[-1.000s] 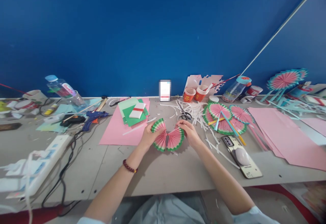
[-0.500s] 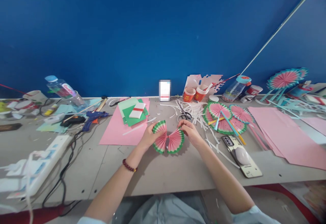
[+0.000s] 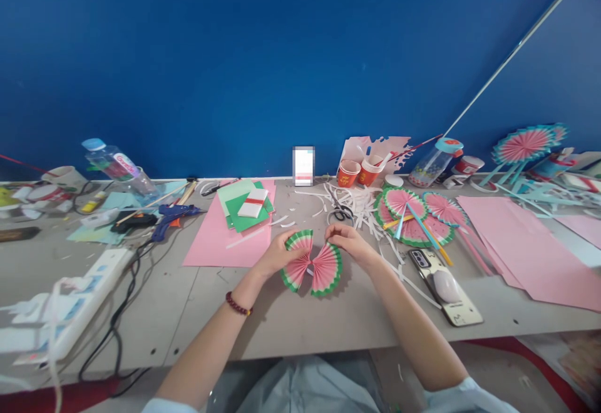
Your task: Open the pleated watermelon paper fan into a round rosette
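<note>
A pleated pink paper fan (image 3: pixel 313 268) with a green scalloped rim is held just above the grey table (image 3: pixel 300 319), in the middle. My left hand (image 3: pixel 277 254) pinches its left upper edge; a dark red bead bracelet sits on that wrist. My right hand (image 3: pixel 350 242) pinches the right upper edge. The two fan halves spread downward from a centre fold, with a gap between them at the top.
Pink sheet (image 3: pixel 220 238) with green paper at left, glue gun (image 3: pixel 171 216), power strip (image 3: pixel 70 306) and cables. Scissors (image 3: pixel 340 213) and white paper strips lie behind my hands. Finished fans (image 3: pixel 413 216), a phone (image 3: pixel 444 285) and pink sheets (image 3: pixel 526 250) at right. Cups (image 3: pixel 359 174), bottles by the blue wall.
Both hands have swung the upper edges of the fan closer together, so the gap at the top has narrowed and the fan spreads further down.
</note>
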Action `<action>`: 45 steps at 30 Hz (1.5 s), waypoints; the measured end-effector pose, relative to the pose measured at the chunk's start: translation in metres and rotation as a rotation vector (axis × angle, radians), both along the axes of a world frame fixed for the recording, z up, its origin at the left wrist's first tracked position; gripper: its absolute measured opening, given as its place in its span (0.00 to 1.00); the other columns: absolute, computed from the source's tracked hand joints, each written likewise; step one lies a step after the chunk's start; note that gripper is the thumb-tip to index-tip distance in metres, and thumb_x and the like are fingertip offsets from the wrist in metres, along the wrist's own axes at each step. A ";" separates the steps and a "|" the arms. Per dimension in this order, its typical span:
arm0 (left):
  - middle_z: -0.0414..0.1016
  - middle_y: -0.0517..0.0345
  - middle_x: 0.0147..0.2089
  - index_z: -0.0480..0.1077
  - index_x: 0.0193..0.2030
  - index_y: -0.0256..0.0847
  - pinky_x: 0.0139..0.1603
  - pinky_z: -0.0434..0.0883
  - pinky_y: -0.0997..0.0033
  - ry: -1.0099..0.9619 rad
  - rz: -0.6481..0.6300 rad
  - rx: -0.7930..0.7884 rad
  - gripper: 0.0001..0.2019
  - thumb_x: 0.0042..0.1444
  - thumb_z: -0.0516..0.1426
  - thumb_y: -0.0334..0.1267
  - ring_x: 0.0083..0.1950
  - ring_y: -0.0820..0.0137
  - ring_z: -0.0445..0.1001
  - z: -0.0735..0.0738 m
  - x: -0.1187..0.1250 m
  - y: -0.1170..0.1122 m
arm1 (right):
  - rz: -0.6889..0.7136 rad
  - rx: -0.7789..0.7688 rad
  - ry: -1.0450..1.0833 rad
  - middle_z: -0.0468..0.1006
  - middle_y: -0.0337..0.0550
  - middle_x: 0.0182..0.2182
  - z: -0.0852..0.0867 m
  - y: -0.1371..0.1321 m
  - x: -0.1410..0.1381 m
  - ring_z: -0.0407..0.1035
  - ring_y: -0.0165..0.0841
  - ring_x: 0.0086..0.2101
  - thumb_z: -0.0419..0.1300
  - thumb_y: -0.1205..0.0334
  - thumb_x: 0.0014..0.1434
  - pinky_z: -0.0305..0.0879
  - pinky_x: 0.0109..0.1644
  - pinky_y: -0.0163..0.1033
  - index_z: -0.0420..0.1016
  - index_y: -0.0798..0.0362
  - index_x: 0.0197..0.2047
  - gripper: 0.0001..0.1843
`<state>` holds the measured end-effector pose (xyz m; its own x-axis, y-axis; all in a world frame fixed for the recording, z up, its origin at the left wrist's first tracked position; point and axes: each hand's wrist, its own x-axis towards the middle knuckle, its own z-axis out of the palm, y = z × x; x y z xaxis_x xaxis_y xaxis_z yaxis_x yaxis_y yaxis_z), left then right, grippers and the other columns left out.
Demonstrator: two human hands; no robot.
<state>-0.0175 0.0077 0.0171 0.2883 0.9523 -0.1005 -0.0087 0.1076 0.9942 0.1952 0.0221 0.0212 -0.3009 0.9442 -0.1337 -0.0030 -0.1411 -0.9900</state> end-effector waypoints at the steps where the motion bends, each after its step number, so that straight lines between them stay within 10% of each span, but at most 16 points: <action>1: 0.76 0.50 0.46 0.73 0.45 0.40 0.50 0.68 0.59 0.029 -0.003 -0.002 0.24 0.39 0.67 0.42 0.48 0.56 0.72 0.000 0.000 0.000 | 0.015 0.029 -0.002 0.70 0.34 0.24 0.000 0.000 0.001 0.61 0.27 0.26 0.60 0.65 0.43 0.54 0.32 0.33 0.72 0.53 0.28 0.04; 10: 0.68 0.52 0.54 0.66 0.50 0.44 0.52 0.66 0.66 0.108 -0.138 0.146 0.24 0.47 0.63 0.46 0.56 0.61 0.66 -0.002 -0.001 0.000 | 0.049 0.072 0.055 0.71 0.35 0.28 -0.004 -0.001 -0.001 0.64 0.27 0.29 0.65 0.59 0.47 0.58 0.37 0.34 0.73 0.53 0.32 0.09; 21: 0.70 0.59 0.32 0.66 0.30 0.40 0.33 0.65 0.74 0.375 0.058 0.431 0.09 0.53 0.57 0.42 0.32 0.72 0.68 -0.002 0.005 0.000 | -0.155 0.101 0.075 0.71 0.35 0.27 -0.003 -0.004 -0.013 0.64 0.27 0.28 0.65 0.58 0.45 0.58 0.34 0.33 0.72 0.53 0.30 0.10; 36: 0.70 0.52 0.48 0.66 0.35 0.43 0.53 0.65 0.60 0.677 0.357 0.774 0.04 0.52 0.57 0.36 0.53 0.62 0.68 -0.002 0.010 -0.007 | -0.310 0.320 -0.047 0.72 0.37 0.26 -0.007 -0.016 -0.034 0.64 0.27 0.23 0.61 0.58 0.49 0.60 0.28 0.33 0.71 0.53 0.31 0.08; 45: 0.70 0.56 0.43 0.66 0.30 0.43 0.47 0.68 0.66 0.586 0.442 0.667 0.04 0.53 0.56 0.38 0.48 0.65 0.71 -0.002 0.007 -0.002 | -0.363 0.444 -0.111 0.73 0.40 0.27 -0.007 -0.028 -0.044 0.67 0.30 0.27 0.58 0.61 0.53 0.64 0.33 0.35 0.71 0.53 0.32 0.05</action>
